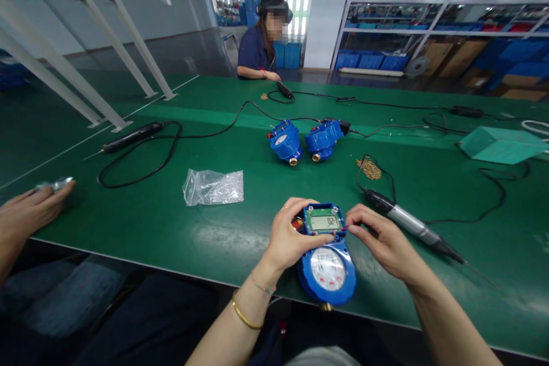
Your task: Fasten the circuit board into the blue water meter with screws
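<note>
A blue water meter (pixel 328 266) with a round white dial and a small green display module on top lies at the near edge of the green table (pixel 171 223). My left hand (pixel 289 234) is closed around the left side of the display module. My right hand (pixel 380 237) pinches the module's right edge with its fingertips. An electric screwdriver (pixel 412 226) lies just right of my right hand, its tip pointing right.
Two more blue meters (pixel 304 140) sit mid-table beside a pile of brass screws (pixel 369 168). A clear plastic bag (pixel 214 187), a second screwdriver (pixel 132 137), black cables and a green box (pixel 500 144) lie around. Another person's hand (pixel 30 209) rests at left; a co-worker (pixel 263 40) sits across.
</note>
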A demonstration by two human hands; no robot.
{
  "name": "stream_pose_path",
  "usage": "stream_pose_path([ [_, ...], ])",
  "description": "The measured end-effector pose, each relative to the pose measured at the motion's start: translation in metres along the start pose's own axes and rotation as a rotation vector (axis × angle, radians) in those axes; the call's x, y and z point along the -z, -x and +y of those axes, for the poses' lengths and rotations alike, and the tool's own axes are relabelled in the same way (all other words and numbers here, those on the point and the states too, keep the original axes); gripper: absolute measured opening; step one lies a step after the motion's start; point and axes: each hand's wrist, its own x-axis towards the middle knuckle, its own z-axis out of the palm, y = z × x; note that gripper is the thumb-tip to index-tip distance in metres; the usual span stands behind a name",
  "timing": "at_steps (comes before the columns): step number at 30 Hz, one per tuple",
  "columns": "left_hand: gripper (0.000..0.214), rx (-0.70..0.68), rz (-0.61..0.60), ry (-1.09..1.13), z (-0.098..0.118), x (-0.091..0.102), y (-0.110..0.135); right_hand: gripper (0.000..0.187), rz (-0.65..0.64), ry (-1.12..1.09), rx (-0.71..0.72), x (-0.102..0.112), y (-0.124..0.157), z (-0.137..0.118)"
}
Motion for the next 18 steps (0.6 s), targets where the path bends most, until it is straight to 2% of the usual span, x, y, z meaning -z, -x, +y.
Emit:
stream_pose_path([
  [3, 0.057, -0.015, 0.003, 0.0, -0.001, 0.001, 0.0, 0.029, -0.064, -0.084, -0.036, 0.002, -0.003, 0.006],
  [6, 0.057, -0.017, 0.006, 0.001, -0.003, 0.001, 0.0, 0.03, -0.048, -0.113, -0.048, 0.0, -0.003, 0.006],
  [8, 0.057, -0.011, 0.014, 0.005, -0.004, 0.001, 0.001, 0.022, 0.046, -0.071, -0.026, -0.007, 0.001, 0.003],
  [10, 0.058, -0.008, 0.028, 0.007, -0.004, 0.001, 0.002, 0.013, 0.205, 0.041, 0.011, -0.018, 0.008, -0.004],
  [13, 0.058, -0.017, 0.049, -0.004, -0.004, 0.0, 0.003, 0.011, 0.433, 0.266, 0.055, -0.039, 0.019, -0.016],
  [15, 0.058, -0.022, 0.049, -0.004, -0.004, 0.0, 0.003, 0.011, 0.502, 0.377, 0.067, -0.052, 0.023, -0.024],
  [18, 0.059, -0.02, 0.051, 0.014, -0.005, 0.0, 0.004, 0.017, 0.507, 0.422, 0.037, -0.062, 0.026, -0.033],
])
